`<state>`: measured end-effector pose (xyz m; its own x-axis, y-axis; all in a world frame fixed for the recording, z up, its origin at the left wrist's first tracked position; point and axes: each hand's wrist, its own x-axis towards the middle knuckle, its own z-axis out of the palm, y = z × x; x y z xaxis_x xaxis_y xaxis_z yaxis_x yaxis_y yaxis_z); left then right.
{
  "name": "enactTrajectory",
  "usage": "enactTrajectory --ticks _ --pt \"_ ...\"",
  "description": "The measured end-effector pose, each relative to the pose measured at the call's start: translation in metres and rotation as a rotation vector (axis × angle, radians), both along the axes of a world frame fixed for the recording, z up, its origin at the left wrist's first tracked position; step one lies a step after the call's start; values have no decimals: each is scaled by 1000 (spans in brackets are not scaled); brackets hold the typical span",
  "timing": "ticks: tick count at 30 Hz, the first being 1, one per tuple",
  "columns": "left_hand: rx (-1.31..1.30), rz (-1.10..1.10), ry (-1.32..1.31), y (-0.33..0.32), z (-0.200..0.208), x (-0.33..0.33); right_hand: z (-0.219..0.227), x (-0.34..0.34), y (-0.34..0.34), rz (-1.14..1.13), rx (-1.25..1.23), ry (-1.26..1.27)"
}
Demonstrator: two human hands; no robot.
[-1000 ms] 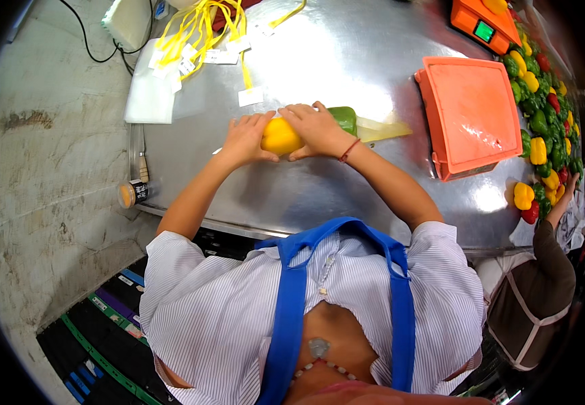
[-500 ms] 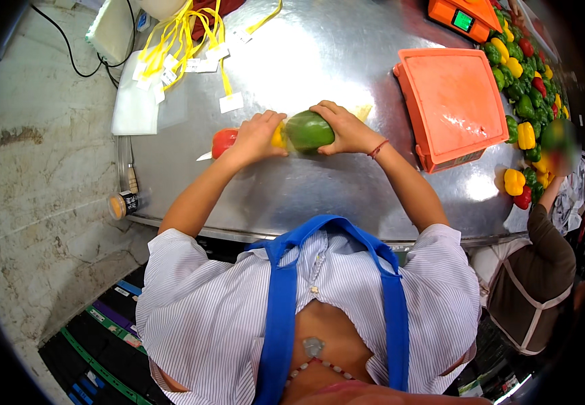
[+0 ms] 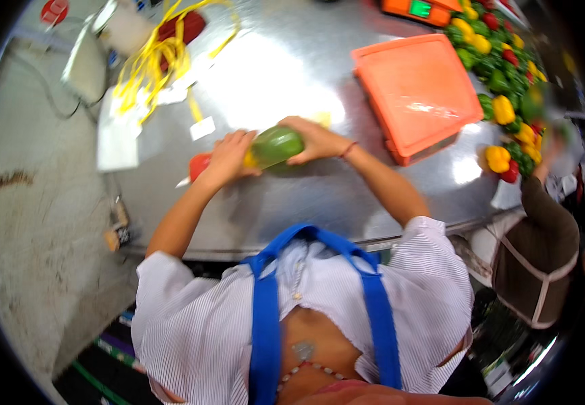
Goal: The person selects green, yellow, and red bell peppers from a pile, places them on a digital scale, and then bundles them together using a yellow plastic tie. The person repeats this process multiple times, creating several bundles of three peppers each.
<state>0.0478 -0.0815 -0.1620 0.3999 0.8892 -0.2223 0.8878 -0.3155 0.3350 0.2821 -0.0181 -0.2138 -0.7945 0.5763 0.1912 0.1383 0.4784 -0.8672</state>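
Observation:
A row of bell peppers lies on the metal table [image 3: 306, 202] in front of me. At its left end is a red bell pepper [image 3: 199, 163], with a white tip of something beside it. My left hand [image 3: 230, 159] curls over the middle of the row, round a yellow bell pepper [image 3: 249, 160] that is mostly hidden under the fingers. A glossy green bell pepper [image 3: 279, 144] touches it on the right. My right hand [image 3: 314, 140] grips the green one's right end between thumb and fingers. A clear wrapping may cover the row; blur hides it.
An orange scale-like box [image 3: 421, 94] stands to the right. Beyond lies a pile of peppers [image 3: 498, 81], with a person [image 3: 542, 250] beside it. Yellow straps [image 3: 151, 67] with white tags and a white pad [image 3: 118, 145] are at left. A jar [image 3: 118, 236] stands near the edge.
The whole view has shifted and turned slightly. Both hands keep their hold on the peppers, and the row now slants more, its green end farther up.

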Motion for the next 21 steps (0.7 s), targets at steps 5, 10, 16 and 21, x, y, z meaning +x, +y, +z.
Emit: enactTrajectory --ticks 5,10,16,21 --pt "47 -118 -149 14 -6 31 -12 -3 0 -33 -9 12" --pt "73 -118 -232 19 -15 59 2 11 -9 -123 -138 -75" --pt "87 -151 -219 17 -15 60 -11 33 -25 -109 73 -271" --pt "85 -192 -205 18 -13 61 -19 32 -21 -92 136 -514"
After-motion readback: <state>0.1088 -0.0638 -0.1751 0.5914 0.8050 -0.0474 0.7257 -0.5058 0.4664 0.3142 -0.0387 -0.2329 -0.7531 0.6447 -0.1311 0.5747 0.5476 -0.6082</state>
